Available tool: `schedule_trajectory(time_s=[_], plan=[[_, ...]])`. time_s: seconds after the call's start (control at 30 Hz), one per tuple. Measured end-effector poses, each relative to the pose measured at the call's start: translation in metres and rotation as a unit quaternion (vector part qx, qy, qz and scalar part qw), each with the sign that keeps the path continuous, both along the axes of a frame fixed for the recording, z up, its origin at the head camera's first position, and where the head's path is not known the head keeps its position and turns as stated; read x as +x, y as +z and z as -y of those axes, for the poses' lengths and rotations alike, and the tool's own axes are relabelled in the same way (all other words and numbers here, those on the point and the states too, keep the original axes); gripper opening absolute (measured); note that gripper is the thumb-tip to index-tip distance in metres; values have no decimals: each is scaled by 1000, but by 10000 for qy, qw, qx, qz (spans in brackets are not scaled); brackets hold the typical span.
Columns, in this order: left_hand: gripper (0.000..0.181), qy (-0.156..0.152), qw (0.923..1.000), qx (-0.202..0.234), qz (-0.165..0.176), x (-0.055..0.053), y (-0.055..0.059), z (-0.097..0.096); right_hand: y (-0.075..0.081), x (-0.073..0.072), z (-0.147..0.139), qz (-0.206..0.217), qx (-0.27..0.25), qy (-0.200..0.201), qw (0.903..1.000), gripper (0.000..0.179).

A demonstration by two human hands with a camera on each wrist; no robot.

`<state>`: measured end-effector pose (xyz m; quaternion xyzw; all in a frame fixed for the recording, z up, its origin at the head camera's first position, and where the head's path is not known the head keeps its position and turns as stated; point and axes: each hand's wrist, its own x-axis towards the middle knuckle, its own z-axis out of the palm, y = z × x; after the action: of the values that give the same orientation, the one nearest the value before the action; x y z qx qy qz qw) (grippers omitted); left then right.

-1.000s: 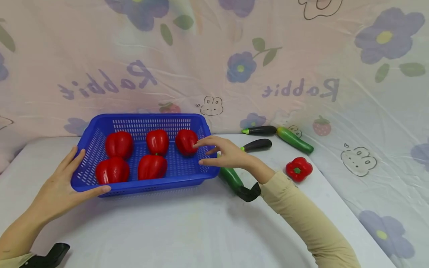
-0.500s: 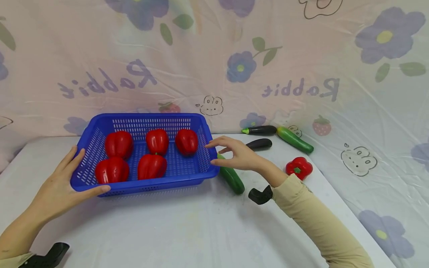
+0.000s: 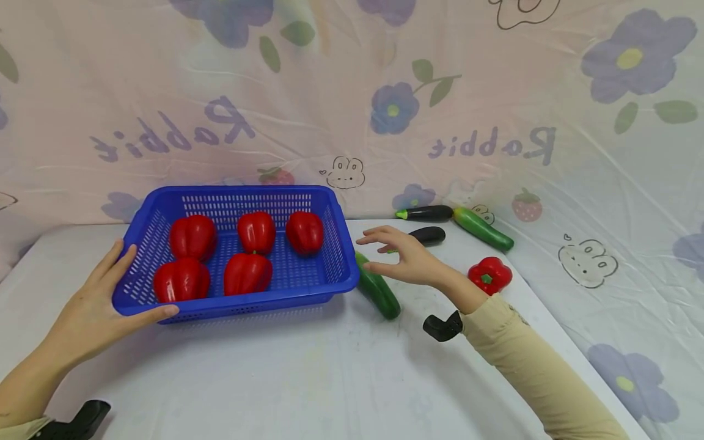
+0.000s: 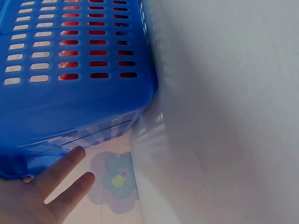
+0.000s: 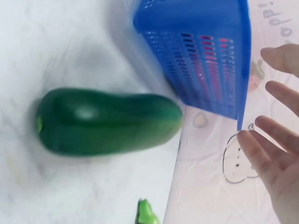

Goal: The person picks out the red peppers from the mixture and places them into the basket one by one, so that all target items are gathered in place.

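My left hand (image 3: 96, 299) rests on the left front corner of a blue plastic basket (image 3: 264, 300), its fingers spread along the left side and its thumb on the front rim. In the left wrist view two straight fingers (image 4: 70, 196) show beside the basket. Several red bell peppers (image 3: 249, 274) lie inside. My right hand (image 3: 407, 255) hovers just right of the basket with relaxed fingers and holds nothing. Below it a green zucchini (image 3: 378, 288) lies on the table; the right wrist view shows that zucchini (image 5: 107, 122) close to the basket wall.
A dark eggplant (image 3: 429, 236) lies partly behind my right hand. Farther back are another eggplant (image 3: 429, 213) and a second zucchini (image 3: 484, 230). One red bell pepper (image 3: 489, 275) sits near the table's right edge. A printed cloth (image 3: 308, 110) hangs behind the white table (image 3: 264, 379).
My right hand has drawn back to the right, from over the basket's right rim to beside it, leaving the pepper nearest it in the basket. My left hand stays on the basket.
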<state>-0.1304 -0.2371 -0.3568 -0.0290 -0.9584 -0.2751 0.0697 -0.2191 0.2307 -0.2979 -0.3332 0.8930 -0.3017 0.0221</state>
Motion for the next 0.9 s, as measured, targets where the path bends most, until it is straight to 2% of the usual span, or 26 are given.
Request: schedule_trajectory(time_s=[0.33, 0.73, 0.9], plan=[[115, 5, 10000, -53, 21, 0, 0, 0, -7, 8, -29, 88, 10, -327, 9994, 43], [115, -17, 10000, -24, 11, 0, 1, 1, -11, 9, -49, -11, -51, -370, 9993, 43], [115, -32, 10000, -13, 13, -1, 1, 0, -14, 10, -61, 37, 40, -528, 9986, 44]])
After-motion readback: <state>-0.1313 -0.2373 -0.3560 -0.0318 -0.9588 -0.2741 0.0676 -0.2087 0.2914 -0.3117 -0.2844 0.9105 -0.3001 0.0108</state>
